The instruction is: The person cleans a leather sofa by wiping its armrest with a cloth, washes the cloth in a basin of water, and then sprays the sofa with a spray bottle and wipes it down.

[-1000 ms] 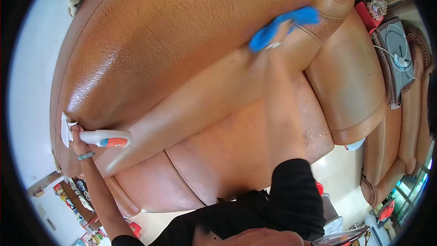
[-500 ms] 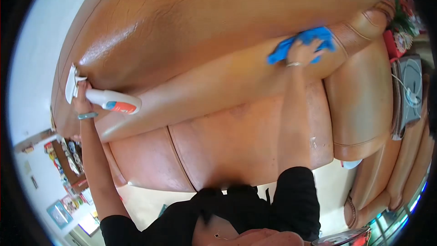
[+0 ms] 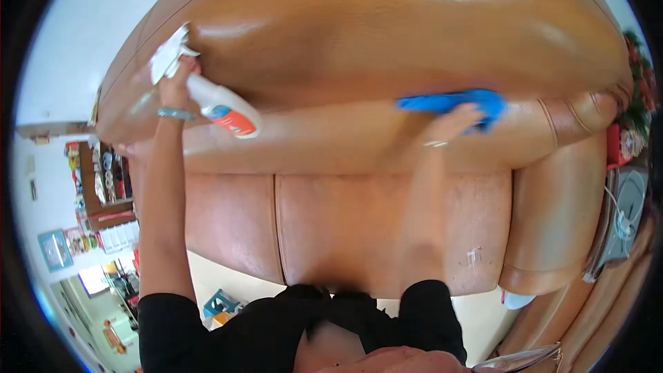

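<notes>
My left hand [image 3: 177, 85] is wrapped round the neck of a white spray bottle [image 3: 224, 105] with an orange and blue label. The bottle is tilted, its trigger head up at the left and its base toward the right, in front of the sofa back. My right hand [image 3: 456, 123], blurred by motion, grips a blue cloth [image 3: 487, 105] against the lower part of the brown leather sofa's backrest [image 3: 359, 121]. Part of the cloth spreads out to the left of the fingers.
Below the backrest lie the sofa seat cushions [image 3: 387, 228], with a worn patch at the right. A padded armrest [image 3: 556, 214] closes the right side. Beyond it stands a side table with a grey item and white cord [image 3: 625, 221]. Shelves [image 3: 103, 183] are at the far left.
The view has shifted and levelled. My left hand and the bottle appear higher and farther right; my right hand and the cloth sit lower in view, the cloth flatter along the backrest.
</notes>
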The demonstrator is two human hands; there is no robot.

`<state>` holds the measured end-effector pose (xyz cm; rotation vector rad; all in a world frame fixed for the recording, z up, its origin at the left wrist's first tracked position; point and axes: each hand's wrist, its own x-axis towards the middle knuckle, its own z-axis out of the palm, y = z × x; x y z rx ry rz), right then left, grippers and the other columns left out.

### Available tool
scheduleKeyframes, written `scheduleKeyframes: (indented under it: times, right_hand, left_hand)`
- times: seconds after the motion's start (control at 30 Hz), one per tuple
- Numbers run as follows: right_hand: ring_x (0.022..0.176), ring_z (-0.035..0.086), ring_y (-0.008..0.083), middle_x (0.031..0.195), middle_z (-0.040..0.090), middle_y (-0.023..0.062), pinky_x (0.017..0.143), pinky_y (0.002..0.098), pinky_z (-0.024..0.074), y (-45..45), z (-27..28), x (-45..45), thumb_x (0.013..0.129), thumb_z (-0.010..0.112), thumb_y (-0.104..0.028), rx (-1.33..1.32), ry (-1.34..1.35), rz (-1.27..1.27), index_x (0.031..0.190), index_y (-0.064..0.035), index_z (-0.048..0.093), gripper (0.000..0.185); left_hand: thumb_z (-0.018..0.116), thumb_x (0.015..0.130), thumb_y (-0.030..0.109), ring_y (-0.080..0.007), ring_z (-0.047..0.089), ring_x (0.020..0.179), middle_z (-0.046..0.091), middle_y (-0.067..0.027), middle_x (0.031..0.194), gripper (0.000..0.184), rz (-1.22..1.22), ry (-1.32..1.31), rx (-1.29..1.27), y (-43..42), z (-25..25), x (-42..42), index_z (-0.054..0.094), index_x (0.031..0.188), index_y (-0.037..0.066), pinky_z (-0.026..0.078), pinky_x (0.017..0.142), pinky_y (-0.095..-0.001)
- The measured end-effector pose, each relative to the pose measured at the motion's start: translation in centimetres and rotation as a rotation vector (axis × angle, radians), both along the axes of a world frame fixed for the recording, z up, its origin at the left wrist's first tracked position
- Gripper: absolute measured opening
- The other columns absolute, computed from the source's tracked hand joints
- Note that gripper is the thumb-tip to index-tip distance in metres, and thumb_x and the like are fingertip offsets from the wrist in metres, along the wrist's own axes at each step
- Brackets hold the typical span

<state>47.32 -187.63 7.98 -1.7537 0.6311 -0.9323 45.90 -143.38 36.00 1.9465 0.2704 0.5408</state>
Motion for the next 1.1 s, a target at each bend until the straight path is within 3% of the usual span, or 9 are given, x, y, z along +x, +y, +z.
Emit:
scheduleKeyframes:
  times: [0.17, 0.27, 0.47, 0.7, 0.83, 0.87, 1.0, 1.03, 1.1]
  right_hand:
    - [0.133, 0.026, 0.0403, 0.142, 0.028, 0.0305, 0.113, 0.0444, 0.0157, 0.1, 15.2, 4.6, 0.098, 0.035, -0.026, 0.078, -0.377, 0.004, 0.132, 0.0128, 0.029, 0.052]
    - [0.136, 0.02, 0.0433, 0.14, 0.032, 0.0316, 0.11, 0.0584, 0.0067, 11.7, 14.9, 2.6, 0.088, 0.05, -0.025, -0.691, -0.066, 0.093, 0.131, 0.0025, 0.04, 0.053]
    - [0.13, 0.038, 0.0216, 0.143, 0.041, -0.0031, 0.105, 0.0573, 0.0215, 17.0, 22.8, 1.1, 0.081, 0.06, -0.029, -1.213, -0.237, 0.87, 0.133, -0.0198, 0.048, 0.054]
    - [0.138, 0.021, 0.0408, 0.141, 0.038, 0.023, 0.107, 0.0624, 0.0135, 7.4, 19.0, 3.8, 0.08, 0.054, -0.024, -1.366, -0.136, 0.319, 0.106, -0.0067, 0.059, 0.032]
    - [0.127, 0.04, 0.0389, 0.129, 0.049, 0.0211, 0.103, 0.0602, 0.0244, 26.2, 22.1, 1.1, 0.077, 0.058, -0.021, -1.555, -0.3, 0.651, 0.096, -0.0103, 0.062, 0.022]
    - [0.116, 0.05, 0.0322, 0.125, 0.054, 0.0174, 0.1, 0.0547, 0.0292, 34.5, 26.3, -1.7, 0.082, 0.055, -0.03, -1.444, 0.3, 0.868, 0.099, -0.0132, 0.064, 0.026]
    - [0.091, 0.06, 0.0268, 0.088, 0.067, 0.0085, 0.096, 0.046, 0.0305, 54.0, 27.1, -2.5, 0.088, 0.048, -0.044, -1.646, -0.217, 0.894, 0.09, -0.0179, 0.071, 0.035]
    - [0.122, 0.045, 0.0346, 0.127, 0.056, 0.013, 0.114, 0.0506, 0.0144, 57.9, 26.7, -2.1, 0.087, 0.048, -0.029, -1.467, -0.1, 1.119, 0.128, -0.004, 0.05, 0.049]
    - [0.132, 0.033, 0.0328, 0.14, 0.04, 0.0152, 0.113, 0.0525, 0.0122, 59.4, 26.2, -1.3, 0.085, 0.051, -0.035, -1.6, -0.197, 1.161, 0.137, -0.002, 0.036, 0.064]
  left_hand:
    - [0.067, 0.078, 0.01, -0.013, 0.054, 0.064, 0.057, -0.0034, 0.072, 0.013, -0.154, -0.011, -0.083, -2.0, 1.2, -0.3, 0.056, 0.084, 0.007, 0.043, 0.058, -0.0271]
    - [0.067, 0.078, 0.013, -0.0116, 0.056, 0.066, 0.058, -0.0026, 0.073, 0.014, -0.185, -0.004, -0.141, -1.4, 0.4, 0.0, 0.057, 0.084, 0.006, 0.045, 0.061, -0.0267]
    - [0.071, 0.078, 0.019, -0.0115, 0.059, 0.075, 0.063, -0.0027, 0.083, 0.024, -0.205, 0.104, -0.09, -0.7, -0.5, 0.4, 0.063, 0.096, 0.005, 0.048, 0.069, -0.028]
    - [0.071, 0.071, 0.026, -0.0193, 0.061, 0.081, 0.063, -0.0076, 0.088, 0.037, -0.217, 0.058, 0.075, -2.1, 1.6, -3.3, 0.062, 0.098, 0.001, 0.048, 0.076, -0.032]
    - [0.069, 0.081, 0.015, -0.0148, 0.061, 0.085, 0.064, -0.0077, 0.094, 0.029, -0.358, -0.218, -0.138, 3.5, -2.9, -11.7, 0.062, 0.105, 0.001, 0.049, 0.074, -0.0294]
    - [0.07, 0.079, 0.013, -0.0196, 0.06, 0.08, 0.064, -0.0088, 0.089, 0.024, -0.274, -0.303, -0.206, 5.0, -4.9, -14.1, 0.065, 0.101, 0.003, 0.048, 0.071, -0.0322]
    - [0.069, 0.08, 0.004, -0.0162, 0.057, 0.074, 0.063, -0.0073, 0.087, 0.02, 0.042, -0.16, -0.302, 11.2, -11.3, -24.1, 0.064, 0.1, 0.002, 0.047, 0.068, -0.0273]
    - [0.068, 0.081, 0.003, -0.0142, 0.057, 0.074, 0.062, -0.0068, 0.086, 0.022, 0.172, -0.056, -0.407, 11.9, -12.5, -26.2, 0.063, 0.102, 0.001, 0.046, 0.068, -0.0256]
    - [0.067, 0.082, 0.002, -0.011, 0.055, 0.075, 0.06, -0.0048, 0.083, 0.017, 0.296, -0.019, -0.333, 13.5, -15.4, -29.4, 0.061, 0.098, 0.001, 0.046, 0.069, -0.0238]
